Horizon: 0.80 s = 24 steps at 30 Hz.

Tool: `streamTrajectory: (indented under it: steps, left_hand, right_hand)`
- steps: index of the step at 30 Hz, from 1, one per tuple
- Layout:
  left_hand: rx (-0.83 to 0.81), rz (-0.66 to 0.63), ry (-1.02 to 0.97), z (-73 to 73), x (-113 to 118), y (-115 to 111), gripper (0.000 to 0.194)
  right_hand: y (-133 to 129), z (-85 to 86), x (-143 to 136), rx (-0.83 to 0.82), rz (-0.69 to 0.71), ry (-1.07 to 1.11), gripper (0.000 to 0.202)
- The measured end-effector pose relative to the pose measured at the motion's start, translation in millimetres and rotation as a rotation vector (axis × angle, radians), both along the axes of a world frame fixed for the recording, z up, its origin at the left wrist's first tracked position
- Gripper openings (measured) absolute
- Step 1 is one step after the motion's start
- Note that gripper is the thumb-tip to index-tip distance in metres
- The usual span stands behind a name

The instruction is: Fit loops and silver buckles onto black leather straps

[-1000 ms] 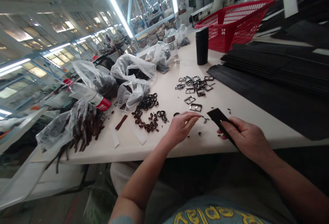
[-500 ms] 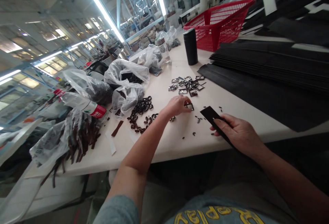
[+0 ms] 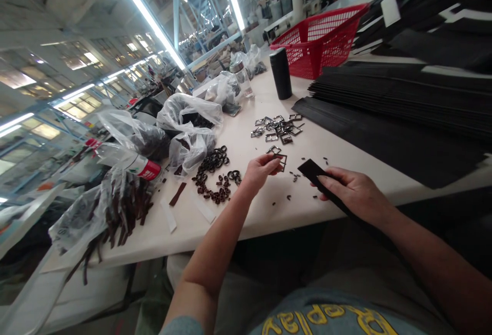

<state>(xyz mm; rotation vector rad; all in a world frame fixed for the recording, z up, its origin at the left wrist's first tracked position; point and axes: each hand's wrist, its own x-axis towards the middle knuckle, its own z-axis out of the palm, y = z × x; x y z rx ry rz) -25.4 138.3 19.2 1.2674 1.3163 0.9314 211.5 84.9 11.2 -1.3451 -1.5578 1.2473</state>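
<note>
Between the thumb and fingers of my left hand [image 3: 262,172] is a dark metal buckle [image 3: 283,163], held just above the white table [image 3: 246,217]. Another buckle [image 3: 273,149] lies right behind it. My right hand [image 3: 348,189] grips a black strap [image 3: 310,170], whose flat end points toward the held buckle without touching it. Farther back is a pile of metal buckles [image 3: 282,129]. Small dark pieces [image 3: 295,176] are scattered between and in front of my hands. Dark loops [image 3: 215,160] and brown rings [image 3: 215,191] lie left of my left hand.
A black cylinder [image 3: 281,74] stands before a red basket [image 3: 319,43]. Stacked black sheets [image 3: 403,94] cover the right side. Plastic bags [image 3: 188,114], a tilted bottle [image 3: 130,160] and a bundle of brown strips [image 3: 125,202] fill the left. The table's front edge runs below my hands.
My left hand has lifted the buckle slightly, and it now shows upright beside the fingers. Another buckle behind it has come into sight. My right hand still holds the strap, nearly in place.
</note>
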Motion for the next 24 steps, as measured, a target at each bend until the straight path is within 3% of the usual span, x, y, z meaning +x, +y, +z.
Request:
streamTrajectory:
  steps: [4, 8, 11, 15, 24]
  left_hand:
    - [-0.116, 0.015, -0.261, 7.8, 9, -25, 0.045]
    - [-0.088, -0.046, -0.241, 10.1, 21, -43, 0.041]
    - [-0.059, -0.105, -0.241, 10.6, 29, -52, 0.042]
    - [-0.082, -0.139, -0.275, 15.7, 31, -62, 0.048]
    - [-0.132, -0.250, -0.245, 30.9, 25, -74, 0.036]
  right_hand:
    - [-5, 6.6, -2, -0.043, -0.012, 0.114, 0.039]
    - [-9, 18.9, -8, -0.066, 0.024, 0.219, 0.043]
    - [-11, 23.8, -11, 0.013, 0.067, 0.164, 0.044]
    - [-11, 23.3, -9, 0.063, 0.087, 0.102, 0.044]
    - [-8, 23.1, -8, 0.028, 0.134, 0.191, 0.045]
